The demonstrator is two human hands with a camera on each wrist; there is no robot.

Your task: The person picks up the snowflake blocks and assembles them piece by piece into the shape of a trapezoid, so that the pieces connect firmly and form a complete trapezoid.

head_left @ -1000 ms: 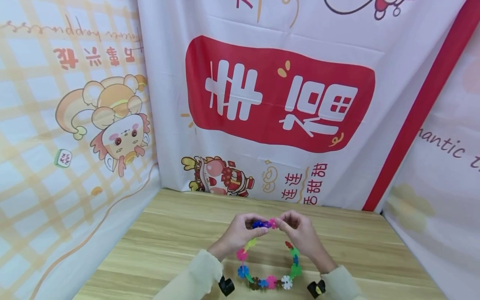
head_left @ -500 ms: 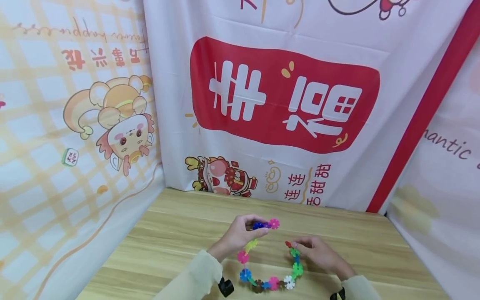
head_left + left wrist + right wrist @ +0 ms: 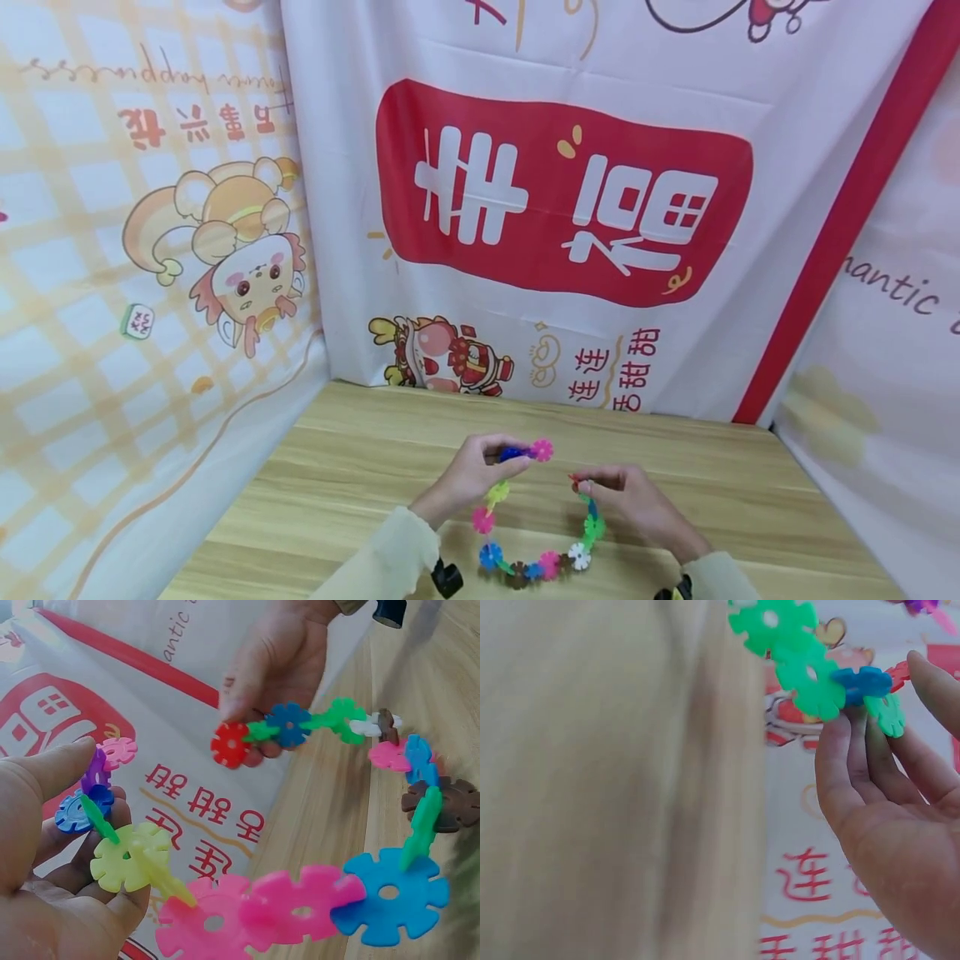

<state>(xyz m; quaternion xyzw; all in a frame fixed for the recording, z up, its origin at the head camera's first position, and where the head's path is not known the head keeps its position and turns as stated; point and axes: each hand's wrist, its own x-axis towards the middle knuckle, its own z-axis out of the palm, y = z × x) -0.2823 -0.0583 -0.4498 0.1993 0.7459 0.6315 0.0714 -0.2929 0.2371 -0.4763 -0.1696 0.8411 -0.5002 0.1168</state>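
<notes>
Your left hand [image 3: 468,477] and right hand [image 3: 628,500] are apart, each pinching one end of the chain [image 3: 534,567] of glossy, notched plastic discs, sagging above the wood-grain table [image 3: 360,467].

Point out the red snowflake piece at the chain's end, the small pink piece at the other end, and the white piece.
red snowflake piece [image 3: 229,745]: left wrist view, its centre hole.
small pink piece [image 3: 541,451]: head view, its middle.
white piece [image 3: 577,556]: head view, its centre.

Head cam high, 2 wrist cams close, share chain [image 3: 534,533]
</notes>
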